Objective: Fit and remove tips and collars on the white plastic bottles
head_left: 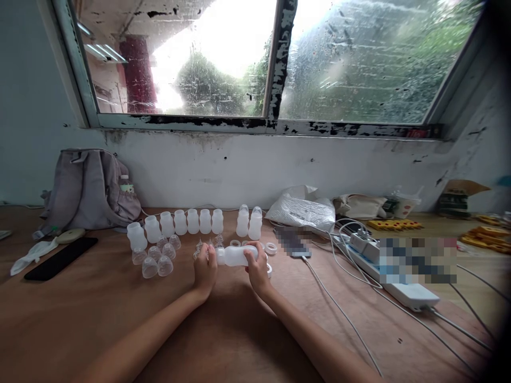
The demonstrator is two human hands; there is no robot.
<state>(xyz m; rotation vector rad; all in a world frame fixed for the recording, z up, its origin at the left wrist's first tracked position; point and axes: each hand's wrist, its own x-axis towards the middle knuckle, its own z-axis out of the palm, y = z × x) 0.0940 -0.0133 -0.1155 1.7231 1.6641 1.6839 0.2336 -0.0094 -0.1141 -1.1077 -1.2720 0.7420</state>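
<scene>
Left hand (pixel 205 270) and right hand (pixel 257 268) gripping sideways white bottle (pixel 236 256), no legible labels.

Two hands were seen: the left hand (pixel 205 270) and the right hand (pixel 257 268). One bottle (pixel 235 256) was held on its side between them. Beyond the grip and to its left, seven open bottles (pixel 180 222) were counted in a row. Just beyond the grip, two capped bottles (pixel 248 222) were counted. Left of the grip, about six clear domed caps (pixel 157 263) were counted, though overlap made the number uncertain. At least two rings (pixel 271 248) were seen right of the grip. Farther left, one backpack (pixel 90 189) and one black phone (pixel 60 258) were counted; to the right, one power strip (pixel 393 282).
</scene>
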